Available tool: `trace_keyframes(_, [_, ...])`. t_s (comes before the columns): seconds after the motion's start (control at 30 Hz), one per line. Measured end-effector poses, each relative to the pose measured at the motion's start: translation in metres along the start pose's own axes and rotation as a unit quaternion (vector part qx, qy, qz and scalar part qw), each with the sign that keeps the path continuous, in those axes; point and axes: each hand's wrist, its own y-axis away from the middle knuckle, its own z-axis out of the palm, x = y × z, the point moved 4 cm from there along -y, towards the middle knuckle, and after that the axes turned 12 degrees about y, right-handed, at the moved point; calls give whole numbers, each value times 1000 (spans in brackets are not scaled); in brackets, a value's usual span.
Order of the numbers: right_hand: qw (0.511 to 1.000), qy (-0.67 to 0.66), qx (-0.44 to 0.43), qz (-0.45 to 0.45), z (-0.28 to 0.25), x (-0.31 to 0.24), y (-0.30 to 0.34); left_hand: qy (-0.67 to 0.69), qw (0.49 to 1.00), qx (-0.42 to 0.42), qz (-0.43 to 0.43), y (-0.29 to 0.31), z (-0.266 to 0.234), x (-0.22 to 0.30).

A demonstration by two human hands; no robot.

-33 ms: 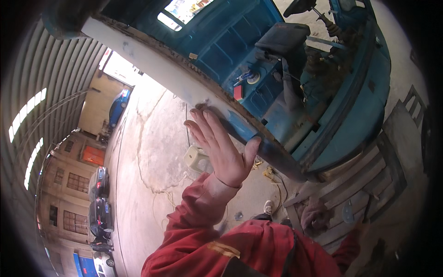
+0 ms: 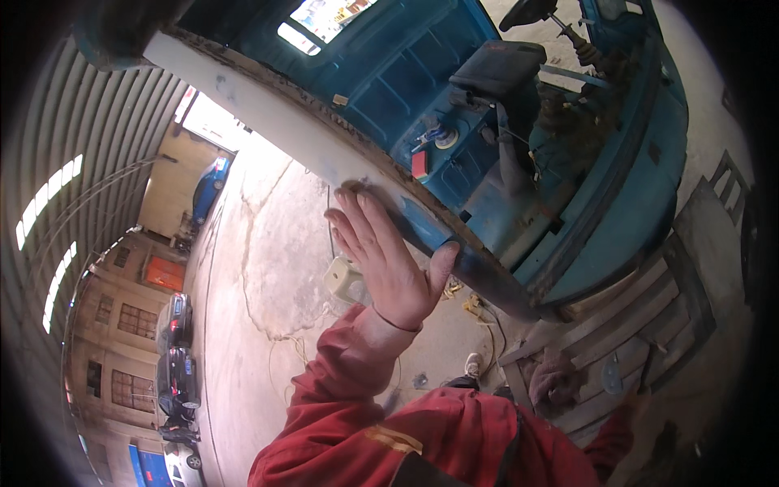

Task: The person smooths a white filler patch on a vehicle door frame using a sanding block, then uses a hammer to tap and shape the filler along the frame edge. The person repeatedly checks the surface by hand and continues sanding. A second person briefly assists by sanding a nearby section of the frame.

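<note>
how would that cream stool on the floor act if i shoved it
The stool looks like moulded plastic, so probably light and fairly stiff. The floor beneath looks hard, so it would likely slide rather than stick.

We can read no words or numbers anywhere. On a dark car point(image 2: 175, 380) parked at the left we see a small blue plate point(image 2: 189, 365), its characters too small for us to make out. On the black seat point(image 2: 497, 69) inside the blue cab point(image 2: 604, 235) we notice a faint reddish mark point(image 2: 498, 47), and we cannot tell whether it is lettering.
</note>
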Motion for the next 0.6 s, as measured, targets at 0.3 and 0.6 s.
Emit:
trace_keyframes(0.3, [999, -12, -30, 29, 13, 21, -12, -12, 999, -11, 44, -28, -14, -23])
trace_keyframes(0.6, [993, 111, -25, 14, 60, 47, -41, -24, 998, -33, 49, 12, -1, -11])
